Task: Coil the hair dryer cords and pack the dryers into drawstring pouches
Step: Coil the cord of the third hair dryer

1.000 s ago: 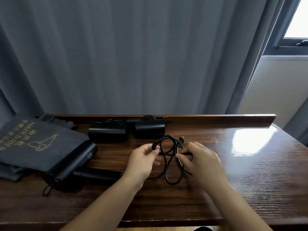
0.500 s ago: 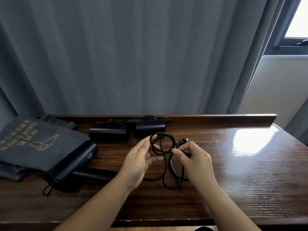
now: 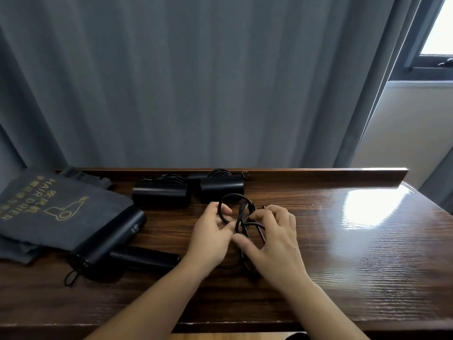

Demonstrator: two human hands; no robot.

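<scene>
A black hair dryer [image 3: 112,238] lies at the left of the wooden table [image 3: 343,253], its handle [image 3: 144,257] pointing right toward my hands. Its black cord [image 3: 241,212] is looped into a small coil just above the table's middle. My left hand [image 3: 210,234] pinches the coil's left side. My right hand [image 3: 274,239] grips the right side, fingers curled round the strands; the plug end peeks out behind its fingers. Grey drawstring pouches [image 3: 41,209] printed "HAIR DRIER" lie stacked at the far left, partly under the dryer.
Two more black dryers [image 3: 161,195] [image 3: 221,188] with coiled cords sit side by side against the table's raised back ledge [image 3: 318,174]. Grey curtains hang behind. A pouch drawstring [image 3: 73,276] trails near the front left. A window is at the upper right.
Both hands have drawn closer together around the cord, and the loops have tightened into a smaller coil. The right hand has moved in over the strands.
</scene>
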